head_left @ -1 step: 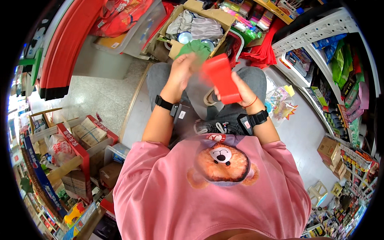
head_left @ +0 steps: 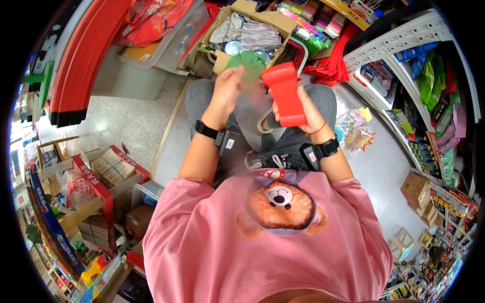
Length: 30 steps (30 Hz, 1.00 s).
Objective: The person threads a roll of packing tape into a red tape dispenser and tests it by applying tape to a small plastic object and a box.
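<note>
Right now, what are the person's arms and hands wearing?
Both forearms are bare below short pink sleeves. The left hand has a black band at its wrist, with a small dark boxy device beside it. The right hand has a thin red string at the wrist, then a black band with a boxy device carrying a pale label. No gloves or rings show.

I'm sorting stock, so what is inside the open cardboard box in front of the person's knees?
The cardboard box holds crumpled grey cloth and round bluish lids or dishes. A green item by the left hand covers its near part; whatever lies under the cloth is hidden.
</note>
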### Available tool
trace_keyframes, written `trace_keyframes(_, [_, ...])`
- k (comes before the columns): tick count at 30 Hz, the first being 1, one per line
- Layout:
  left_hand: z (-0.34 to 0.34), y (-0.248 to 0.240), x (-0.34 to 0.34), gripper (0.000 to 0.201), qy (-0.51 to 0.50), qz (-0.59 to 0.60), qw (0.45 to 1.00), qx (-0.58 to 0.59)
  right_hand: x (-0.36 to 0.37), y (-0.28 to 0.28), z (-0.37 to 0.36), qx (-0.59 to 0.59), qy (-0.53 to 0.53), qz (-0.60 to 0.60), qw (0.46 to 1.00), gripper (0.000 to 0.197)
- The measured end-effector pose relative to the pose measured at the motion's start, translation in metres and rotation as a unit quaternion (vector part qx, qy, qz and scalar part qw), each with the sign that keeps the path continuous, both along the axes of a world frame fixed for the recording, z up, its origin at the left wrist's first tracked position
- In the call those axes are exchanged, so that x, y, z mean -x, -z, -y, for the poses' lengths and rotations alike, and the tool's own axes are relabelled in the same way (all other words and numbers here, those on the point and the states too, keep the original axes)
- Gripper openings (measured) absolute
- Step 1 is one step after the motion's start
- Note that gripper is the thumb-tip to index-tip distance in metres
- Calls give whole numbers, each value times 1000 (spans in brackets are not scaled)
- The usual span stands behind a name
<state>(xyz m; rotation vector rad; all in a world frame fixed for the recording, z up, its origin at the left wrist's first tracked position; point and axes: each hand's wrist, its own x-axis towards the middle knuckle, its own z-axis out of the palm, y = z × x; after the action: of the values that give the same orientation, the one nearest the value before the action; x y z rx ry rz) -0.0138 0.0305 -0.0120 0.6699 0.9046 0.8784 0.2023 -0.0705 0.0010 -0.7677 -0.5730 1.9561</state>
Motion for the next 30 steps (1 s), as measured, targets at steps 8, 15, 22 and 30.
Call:
trace_keyframes(8, [-56, 19, 1, 22, 21, -250, 951, -179, -35, 35, -17, 153, 117, 5, 981, 63])
trace_keyframes(15, [-140, 60, -29, 20, 43, -303, 928, -214, -47, 63, -9, 157, 70, -108, 979, 60])
trace_keyframes(22, [-171, 99, -50, 28, 97, -433, 855, -269, -50, 75, -10, 157, 94, -99, 978, 61])
trace_keyframes(30, [-142, 49, -35, 35, 117, -396, 874, -254, -45, 76, -21, 109, 94, -95, 985, 70])
